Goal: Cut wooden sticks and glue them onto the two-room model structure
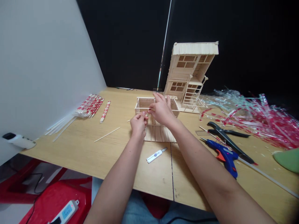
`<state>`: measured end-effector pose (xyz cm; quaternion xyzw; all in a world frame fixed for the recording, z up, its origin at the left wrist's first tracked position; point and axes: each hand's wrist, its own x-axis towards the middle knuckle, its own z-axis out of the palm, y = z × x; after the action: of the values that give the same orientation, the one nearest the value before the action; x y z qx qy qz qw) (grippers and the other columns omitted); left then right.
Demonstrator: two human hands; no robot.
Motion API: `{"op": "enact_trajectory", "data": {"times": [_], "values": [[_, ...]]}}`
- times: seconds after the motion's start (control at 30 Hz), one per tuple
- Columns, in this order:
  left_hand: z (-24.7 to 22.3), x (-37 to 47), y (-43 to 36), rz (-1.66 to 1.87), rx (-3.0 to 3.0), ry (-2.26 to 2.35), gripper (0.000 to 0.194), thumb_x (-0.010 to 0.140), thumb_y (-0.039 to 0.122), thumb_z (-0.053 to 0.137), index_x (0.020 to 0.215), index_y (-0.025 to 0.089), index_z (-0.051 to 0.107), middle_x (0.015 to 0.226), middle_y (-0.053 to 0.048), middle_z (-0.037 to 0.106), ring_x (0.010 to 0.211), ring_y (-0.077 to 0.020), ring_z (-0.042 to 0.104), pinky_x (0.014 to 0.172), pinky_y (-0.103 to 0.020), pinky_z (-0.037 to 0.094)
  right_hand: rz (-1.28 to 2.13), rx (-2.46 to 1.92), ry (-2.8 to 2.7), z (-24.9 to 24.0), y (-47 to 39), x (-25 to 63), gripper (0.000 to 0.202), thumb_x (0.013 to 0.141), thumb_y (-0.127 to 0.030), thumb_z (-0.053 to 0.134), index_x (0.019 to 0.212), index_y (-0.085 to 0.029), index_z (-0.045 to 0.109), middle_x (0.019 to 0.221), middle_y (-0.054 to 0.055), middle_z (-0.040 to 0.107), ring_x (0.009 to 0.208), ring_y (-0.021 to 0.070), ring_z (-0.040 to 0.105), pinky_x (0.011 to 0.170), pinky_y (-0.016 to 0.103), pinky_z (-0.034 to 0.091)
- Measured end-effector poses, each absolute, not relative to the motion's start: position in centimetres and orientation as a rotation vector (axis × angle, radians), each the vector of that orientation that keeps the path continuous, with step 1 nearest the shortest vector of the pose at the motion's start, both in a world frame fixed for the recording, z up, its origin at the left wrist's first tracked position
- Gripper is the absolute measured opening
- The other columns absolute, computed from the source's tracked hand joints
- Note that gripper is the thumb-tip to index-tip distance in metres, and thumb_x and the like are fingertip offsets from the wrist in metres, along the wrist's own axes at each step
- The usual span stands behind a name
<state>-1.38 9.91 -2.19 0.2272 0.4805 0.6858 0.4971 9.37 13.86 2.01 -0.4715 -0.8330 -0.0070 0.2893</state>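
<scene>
A small box-like model made of thin wooden sticks [158, 133] stands in the middle of the table, with an open framed top and a slatted front. At its left front corner my left hand [139, 124] is closed in a pinch; whatever lies between thumb and forefinger is too small to make out. My right hand [162, 109] reaches over the top, its thumb and fingers curled about the upper frame and hiding part of it. The two hands nearly meet at the front rail. A white craft knife [154, 156] lies in front of the model, and a loose stick [107, 134] to its left.
Behind stands a taller stick house [187, 71]. To the right lie a blue glue gun [224, 154], black-handled cutters [230, 143], crumpled plastic wrappers [257, 118] and a green object [287, 160]. Wrapped chopsticks [90, 105] and white glue sticks [59, 126] lie left.
</scene>
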Motion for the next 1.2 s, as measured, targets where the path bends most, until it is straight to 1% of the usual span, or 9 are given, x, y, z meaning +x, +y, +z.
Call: {"op": "enact_trajectory", "data": {"times": [0.1,0.3,0.47,0.63,0.73,0.87,0.97,1.07,1.2], "values": [[-2.2,-1.3,9.9,1.662,0.544,1.154,0.015,0.088,0.020,0.063,0.075,0.012,0.062,0.051,0.005,0.054,0.035,-0.0024,0.034,0.036,-0.017,0.016,0.002,-1.269,-2.227,2.1,13.9,9.4,0.006,0.082,-0.021,0.072,0.083,-0.017,0.077,0.155,0.018,0.040,0.146,0.0354,0.027,0.117,0.067,0.004],[-2.3,-1.3,10.0,1.673,0.552,1.160,0.023,0.079,0.032,0.076,0.075,0.012,0.064,0.053,0.005,0.056,0.036,-0.0012,0.035,0.037,-0.016,0.018,0.021,-1.261,-2.220,2.1,13.9,9.4,0.006,0.082,-0.020,0.071,0.083,-0.018,0.076,0.156,0.016,0.040,0.147,0.0354,0.027,0.117,0.069,0.005],[-2.3,-1.4,9.9,1.674,0.552,1.142,0.022,0.079,0.032,0.076,0.077,0.013,0.065,0.055,0.005,0.056,0.037,-0.0014,0.035,0.038,-0.016,0.017,0.009,-1.270,-2.224,2.2,13.8,9.4,0.006,0.083,-0.021,0.071,0.082,-0.017,0.077,0.155,0.017,0.040,0.147,0.0360,0.027,0.117,0.069,0.005],[-2.4,-1.5,9.9,1.662,0.564,1.151,0.023,0.078,0.034,0.076,0.079,0.013,0.067,0.056,0.005,0.056,0.037,-0.0013,0.034,0.038,-0.017,0.017,-0.039,-1.265,-2.224,2.0,13.7,9.4,0.007,0.084,-0.024,0.071,0.084,-0.019,0.077,0.154,0.015,0.042,0.145,0.0364,0.030,0.115,0.071,0.010],[-2.4,-1.5,9.8,1.668,0.567,1.147,0.023,0.079,0.033,0.075,0.084,0.012,0.069,0.058,0.004,0.058,0.038,-0.0016,0.036,0.038,-0.017,0.019,-0.055,-1.267,-2.228,1.9,13.7,9.4,0.007,0.084,-0.024,0.072,0.085,-0.020,0.077,0.154,0.016,0.042,0.146,0.0361,0.030,0.115,0.070,0.011],[-2.4,-1.5,9.6,1.681,0.556,1.145,0.021,0.080,0.031,0.073,0.088,0.012,0.070,0.061,0.003,0.060,0.038,-0.0018,0.038,0.038,-0.017,0.020,-0.048,-1.256,-2.216,2.2,13.4,9.4,0.011,0.082,-0.026,0.075,0.092,-0.021,0.076,0.155,0.015,0.041,0.146,0.0359,0.029,0.115,0.070,0.011],[-2.5,-1.5,9.2,1.679,0.555,1.163,0.021,0.079,0.032,0.073,0.083,0.012,0.068,0.063,0.003,0.060,0.038,-0.0014,0.039,0.038,-0.017,0.020,-0.068,-1.192,-2.146,2.5,12.8,9.1,0.014,0.083,-0.028,0.074,0.096,-0.023,0.074,0.155,0.012,0.042,0.146,0.0324,0.030,0.117,0.065,0.011],[-2.7,-1.8,8.5,1.678,0.536,1.177,0.023,0.077,0.034,0.074,0.081,0.014,0.064,0.063,0.005,0.058,0.037,-0.0014,0.038,0.037,-0.018,0.017,-0.145,-1.080,-2.104,2.6,12.1,8.5,0.007,0.086,-0.031,0.070,0.088,-0.024,0.073,0.154,0.008,0.044,0.146,0.0269,0.030,0.121,0.058,0.008],[-3.5,-2.6,8.2,1.719,0.488,1.239,0.025,0.074,0.033,0.075,0.078,0.016,0.056,0.058,0.009,0.050,0.037,-0.0020,0.034,0.038,-0.018,0.016,-0.302,-0.992,-2.182,1.8,11.2,7.4,0.017,0.091,-0.032,0.062,0.079,-0.024,0.072,0.157,0.006,0.039,0.148,0.0256,0.026,0.122,0.055,0.001]]}}
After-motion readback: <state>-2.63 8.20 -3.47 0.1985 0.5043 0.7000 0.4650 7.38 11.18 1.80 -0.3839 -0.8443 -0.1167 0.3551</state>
